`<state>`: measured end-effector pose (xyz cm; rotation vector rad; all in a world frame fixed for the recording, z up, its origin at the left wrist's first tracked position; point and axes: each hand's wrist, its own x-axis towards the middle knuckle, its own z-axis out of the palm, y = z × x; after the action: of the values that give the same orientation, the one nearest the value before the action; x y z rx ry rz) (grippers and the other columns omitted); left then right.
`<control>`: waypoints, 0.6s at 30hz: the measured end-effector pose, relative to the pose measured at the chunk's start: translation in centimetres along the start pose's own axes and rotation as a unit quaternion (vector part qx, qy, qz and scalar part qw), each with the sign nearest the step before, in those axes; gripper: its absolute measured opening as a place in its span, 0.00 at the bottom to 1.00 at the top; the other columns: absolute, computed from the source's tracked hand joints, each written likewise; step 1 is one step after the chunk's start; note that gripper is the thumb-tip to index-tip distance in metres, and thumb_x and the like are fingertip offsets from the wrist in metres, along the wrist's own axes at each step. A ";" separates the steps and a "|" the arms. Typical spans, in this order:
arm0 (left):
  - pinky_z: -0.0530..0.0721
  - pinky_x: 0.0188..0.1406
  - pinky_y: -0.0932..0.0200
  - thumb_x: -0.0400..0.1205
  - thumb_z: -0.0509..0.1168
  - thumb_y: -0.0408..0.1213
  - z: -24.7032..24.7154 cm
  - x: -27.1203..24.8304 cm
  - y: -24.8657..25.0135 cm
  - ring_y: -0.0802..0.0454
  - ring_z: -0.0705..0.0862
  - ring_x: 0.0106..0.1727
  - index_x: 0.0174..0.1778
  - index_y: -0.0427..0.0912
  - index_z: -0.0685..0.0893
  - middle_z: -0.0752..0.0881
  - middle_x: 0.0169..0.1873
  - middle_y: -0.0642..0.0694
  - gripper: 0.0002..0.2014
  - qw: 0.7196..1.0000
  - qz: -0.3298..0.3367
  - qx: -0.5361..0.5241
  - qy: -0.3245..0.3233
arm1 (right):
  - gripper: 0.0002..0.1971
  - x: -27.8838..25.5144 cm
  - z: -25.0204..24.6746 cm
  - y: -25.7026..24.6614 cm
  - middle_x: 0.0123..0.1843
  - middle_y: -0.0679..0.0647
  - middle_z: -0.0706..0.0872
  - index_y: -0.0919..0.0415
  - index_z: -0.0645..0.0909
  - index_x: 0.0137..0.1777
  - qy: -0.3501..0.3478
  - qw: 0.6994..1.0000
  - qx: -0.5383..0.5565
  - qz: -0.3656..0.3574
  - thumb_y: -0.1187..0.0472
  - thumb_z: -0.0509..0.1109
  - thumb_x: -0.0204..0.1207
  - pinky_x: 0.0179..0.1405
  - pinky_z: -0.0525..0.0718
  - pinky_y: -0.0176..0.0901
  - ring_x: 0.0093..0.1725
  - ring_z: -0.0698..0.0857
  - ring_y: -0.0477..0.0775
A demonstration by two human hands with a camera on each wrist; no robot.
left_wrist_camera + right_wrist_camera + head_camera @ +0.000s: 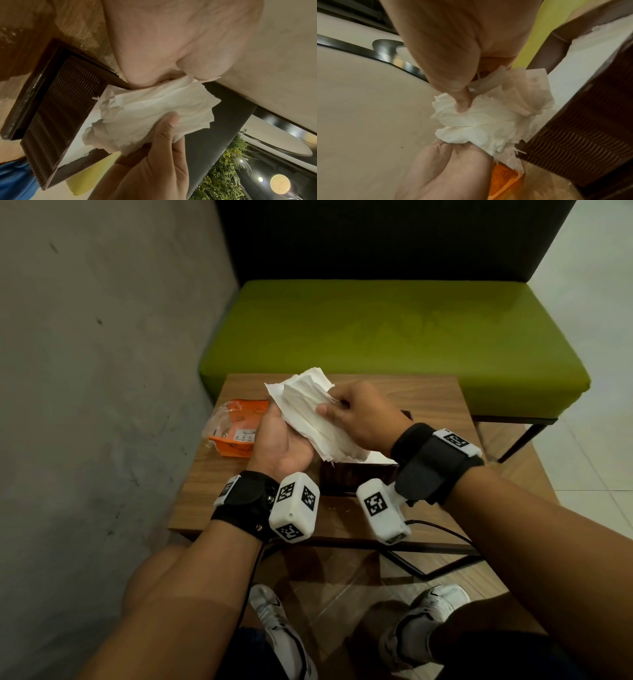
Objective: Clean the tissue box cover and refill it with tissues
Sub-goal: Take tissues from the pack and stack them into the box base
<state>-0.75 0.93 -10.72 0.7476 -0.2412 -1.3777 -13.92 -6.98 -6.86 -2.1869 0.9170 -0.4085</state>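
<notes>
A stack of white tissues (308,409) is held in the air above the small wooden table (431,395). My left hand (281,436) grips the stack from the left and below, palm turned up, its fingers hidden behind the paper. My right hand (335,409) pinches the stack's right edge, thumb (462,104) pressed into the paper (488,119). The dark brown ribbed tissue box cover (356,479) stands on the table just below my hands, with white tissue showing in its open top. The left wrist view shows the cover (56,101) beside the held tissues (154,112).
An opened orange tissue wrapper (236,426) lies on the table's left side, close to my left hand. A green bench (394,337) stands behind the table and a grey wall (102,354) runs along the left. My feet are below the table's near edge.
</notes>
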 end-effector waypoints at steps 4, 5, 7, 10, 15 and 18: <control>0.85 0.71 0.37 0.95 0.53 0.54 0.2 0.1 -0.2 0.37 0.92 0.65 0.76 0.34 0.82 0.90 0.67 0.32 0.28 1.000 0.000 0.012 -0.002 | 0.14 0.1 0.1 0.0 0.35 0.55 0.79 0.67 0.81 0.43 0.014 1.000 -0.003 0.024 0.56 0.71 0.85 0.35 0.73 0.48 0.34 0.77 0.54; 0.84 0.73 0.36 0.95 0.53 0.55 0.1 0.2 -0.3 0.36 0.90 0.68 0.77 0.34 0.82 0.89 0.69 0.32 0.29 1.000 0.005 0.013 0.000 | 0.12 0.0 0.0 0.0 0.37 0.54 0.83 0.65 0.84 0.47 0.017 1.000 -0.003 0.024 0.56 0.70 0.86 0.36 0.76 0.48 0.37 0.80 0.54; 0.77 0.82 0.33 0.95 0.51 0.58 -0.4 0.5 -0.4 0.34 0.82 0.79 0.85 0.35 0.76 0.82 0.78 0.30 0.33 1.000 0.011 0.016 0.011 | 0.08 -0.1 -0.5 -0.1 0.41 0.50 0.86 0.59 0.85 0.52 0.042 0.999 0.008 0.024 0.56 0.68 0.87 0.35 0.78 0.43 0.39 0.83 0.52; 0.72 0.85 0.32 0.95 0.47 0.62 -1.2 0.8 -0.4 0.35 0.80 0.81 0.88 0.40 0.72 0.82 0.80 0.34 0.35 0.999 0.009 -0.003 0.032 | 0.08 0.0 -1.9 -0.3 0.39 0.50 0.84 0.60 0.84 0.52 0.126 0.992 -0.006 0.021 0.57 0.67 0.87 0.31 0.75 0.39 0.37 0.82 0.52; 0.90 0.63 0.41 0.95 0.48 0.60 -0.9 0.5 -0.4 0.43 0.94 0.62 0.77 0.42 0.82 0.93 0.63 0.40 0.29 0.998 0.021 -0.001 0.052 | 0.08 0.3 -2.6 -1.9 0.34 0.43 0.72 0.58 0.74 0.45 0.240 0.966 -0.081 -0.044 0.60 0.63 0.87 0.26 0.65 0.30 0.31 0.68 0.39; 0.86 0.73 0.40 0.95 0.47 0.62 -0.5 0.5 -0.6 0.41 0.89 0.71 0.85 0.41 0.76 0.88 0.72 0.38 0.33 0.998 0.026 0.009 0.053 | 0.10 0.2 -1.1 -2.6 0.33 0.44 0.69 0.57 0.69 0.42 0.206 0.967 -0.125 -0.086 0.62 0.63 0.86 0.27 0.59 0.34 0.30 0.66 0.46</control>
<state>-0.82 0.62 -11.61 0.8210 -0.1887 -1.2848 -13.02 -6.41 -4.24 -2.4732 1.0445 -0.9018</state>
